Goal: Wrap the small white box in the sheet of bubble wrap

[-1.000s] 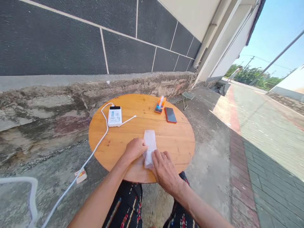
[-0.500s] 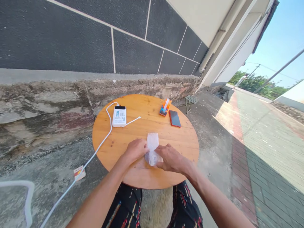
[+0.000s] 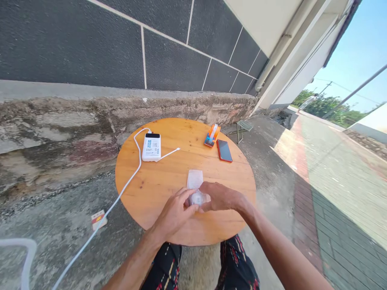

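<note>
A strip of clear bubble wrap (image 3: pixel 195 176) lies on the round wooden table (image 3: pixel 163 183), its free end flat and pointing away from me. The near end is rolled around a small pale object (image 3: pixel 198 198), whose kind I cannot make out through the plastic. My left hand (image 3: pixel 179 204) curls round the left side of this roll, thumb at the near edge. From the right, my right hand (image 3: pixel 218 196) grips the same roll, fingers over the far side and thumb close to me. Part of the roll is hidden beneath the fingers.
Towards the back left stands a white power bank (image 3: pixel 152 148) with a white cable (image 3: pixel 128 183) running off the table. An orange tape dispenser (image 3: pixel 212 135) and a red-edged phone (image 3: pixel 224 151) lie back right. Beyond are a stone-based wall (image 3: pixel 75 121) and a folding stool (image 3: pixel 242 127).
The near end of the bubble wrap has been rolled a little further from me. My left hand has shifted from the strip's left edge to close around the roll's near left side.
</note>
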Tool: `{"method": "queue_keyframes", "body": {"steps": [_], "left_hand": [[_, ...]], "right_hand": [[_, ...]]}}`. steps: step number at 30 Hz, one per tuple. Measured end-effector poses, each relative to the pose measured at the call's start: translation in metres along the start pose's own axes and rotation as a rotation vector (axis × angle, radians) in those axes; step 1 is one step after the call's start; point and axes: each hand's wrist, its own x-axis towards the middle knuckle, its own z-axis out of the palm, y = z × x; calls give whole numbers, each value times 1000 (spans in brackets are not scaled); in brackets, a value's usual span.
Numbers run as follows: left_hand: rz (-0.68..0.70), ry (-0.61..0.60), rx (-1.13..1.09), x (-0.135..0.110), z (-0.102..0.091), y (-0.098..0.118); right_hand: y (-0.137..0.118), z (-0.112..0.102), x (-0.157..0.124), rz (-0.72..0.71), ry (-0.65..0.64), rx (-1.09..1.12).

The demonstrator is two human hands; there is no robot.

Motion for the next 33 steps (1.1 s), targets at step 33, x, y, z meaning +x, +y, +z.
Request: {"method": "queue_keyframes", "body": {"steps": [33], "left_hand": [[-44, -35, 209, 55, -8, 0]], "right_hand": [[14, 45, 6, -4, 638, 244]]}}
